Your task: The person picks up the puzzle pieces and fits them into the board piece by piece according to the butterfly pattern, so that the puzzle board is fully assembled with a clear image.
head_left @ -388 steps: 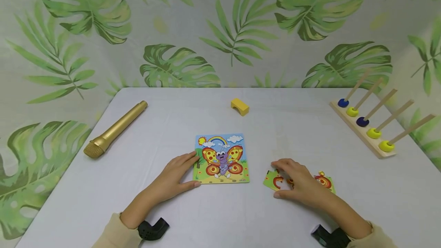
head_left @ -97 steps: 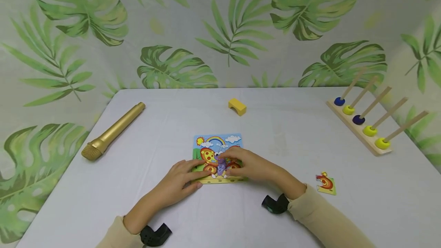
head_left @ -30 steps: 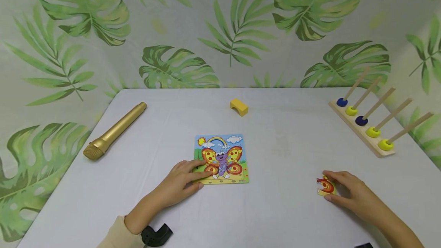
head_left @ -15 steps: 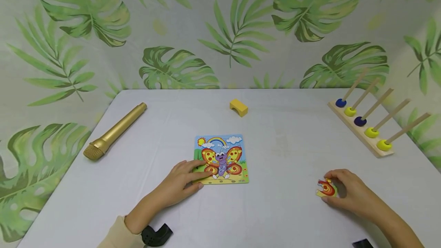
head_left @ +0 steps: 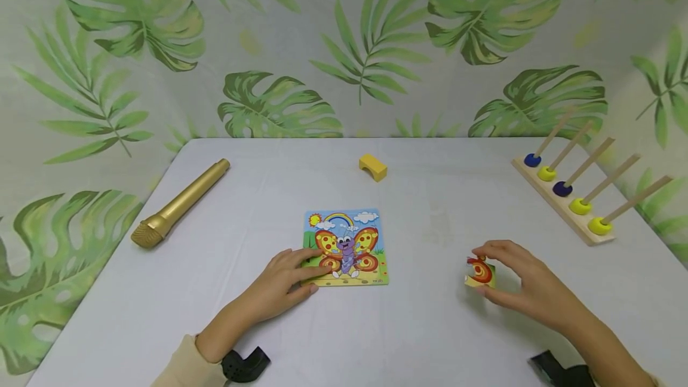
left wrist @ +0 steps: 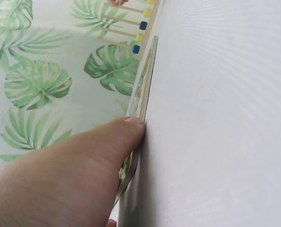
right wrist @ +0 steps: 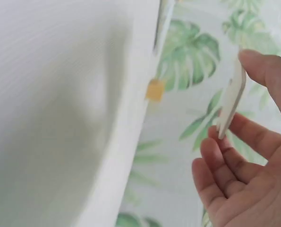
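A square butterfly puzzle board (head_left: 355,246) lies flat on the white table. My left hand (head_left: 274,288) rests on its lower left corner, fingers stretched over the picture; in the left wrist view the thumb (left wrist: 126,130) lies at the edge of the board (left wrist: 149,71). Off to the right, my right hand (head_left: 537,285) pinches a puzzle piece (head_left: 480,273) with a red and yellow wing pattern, raised above the table. The right wrist view shows that piece (right wrist: 232,99) edge-on between thumb and fingers, its printed face turned away.
A gold microphone (head_left: 183,202) lies at the left. Behind the board stands a yellow arch block (head_left: 373,167). Toward the right edge is a wooden peg rack (head_left: 564,202) with blue and yellow beads. A leaf-printed cloth (head_left: 371,46) hangs behind the table.
The right hand has picked the wing piece up off the table and moved it left and away from me. Earlier, that hand worked over the board. The left hand stays on the board.
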Action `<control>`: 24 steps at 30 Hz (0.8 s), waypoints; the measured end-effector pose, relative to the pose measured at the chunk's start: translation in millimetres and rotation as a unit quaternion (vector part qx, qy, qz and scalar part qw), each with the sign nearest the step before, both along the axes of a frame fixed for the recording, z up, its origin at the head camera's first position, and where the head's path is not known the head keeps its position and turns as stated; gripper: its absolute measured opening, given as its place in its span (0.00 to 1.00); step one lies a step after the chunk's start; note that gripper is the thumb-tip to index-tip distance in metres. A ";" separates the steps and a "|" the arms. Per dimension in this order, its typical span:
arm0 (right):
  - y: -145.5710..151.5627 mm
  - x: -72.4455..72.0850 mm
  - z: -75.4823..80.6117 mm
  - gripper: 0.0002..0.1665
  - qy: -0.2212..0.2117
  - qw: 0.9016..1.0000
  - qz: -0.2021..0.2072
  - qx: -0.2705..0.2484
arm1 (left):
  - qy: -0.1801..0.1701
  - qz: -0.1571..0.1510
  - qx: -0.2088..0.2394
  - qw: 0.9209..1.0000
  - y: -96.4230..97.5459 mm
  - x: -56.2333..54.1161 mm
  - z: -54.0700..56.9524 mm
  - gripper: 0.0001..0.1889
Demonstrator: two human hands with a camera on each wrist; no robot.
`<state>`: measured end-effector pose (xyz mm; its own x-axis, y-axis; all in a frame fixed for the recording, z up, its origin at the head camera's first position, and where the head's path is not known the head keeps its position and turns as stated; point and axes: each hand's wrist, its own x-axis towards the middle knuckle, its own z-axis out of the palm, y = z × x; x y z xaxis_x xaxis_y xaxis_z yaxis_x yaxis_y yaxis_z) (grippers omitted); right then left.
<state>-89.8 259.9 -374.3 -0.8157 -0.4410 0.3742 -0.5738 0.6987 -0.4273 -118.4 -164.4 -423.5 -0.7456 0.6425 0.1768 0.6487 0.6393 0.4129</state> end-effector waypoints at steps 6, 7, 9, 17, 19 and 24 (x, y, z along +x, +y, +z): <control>-49.8 -15.6 8.2 0.31 0.000 0.997 0.068 -0.035 | 0.002 -0.004 0.001 1.000 0.3 -1.5 -1.3 0.20; -58.2 -18.0 6.9 0.29 -0.008 0.996 0.074 -0.040 | 0.001 -0.004 0.001 1.000 0.3 -1.6 -1.2 0.20; -73.9 -22.6 3.1 0.28 -0.025 0.995 0.082 -0.043 | 0.003 -0.005 0.002 1.000 0.3 -1.7 -1.6 0.20; -116.7 -41.6 -19.2 0.24 -0.093 0.989 0.112 -0.027 | 0.005 -0.006 0.003 1.000 1.6 -2.2 -0.7 0.20; -122.9 -45.4 -24.8 0.24 -0.104 0.988 0.114 -0.018 | 0.004 -0.004 0.001 1.000 1.7 -1.6 0.0 0.20; -133.2 -53.8 -38.3 0.24 -0.080 0.990 0.119 0.003 | 0.007 0.003 -0.009 1.000 0.9 -0.5 1.1 0.20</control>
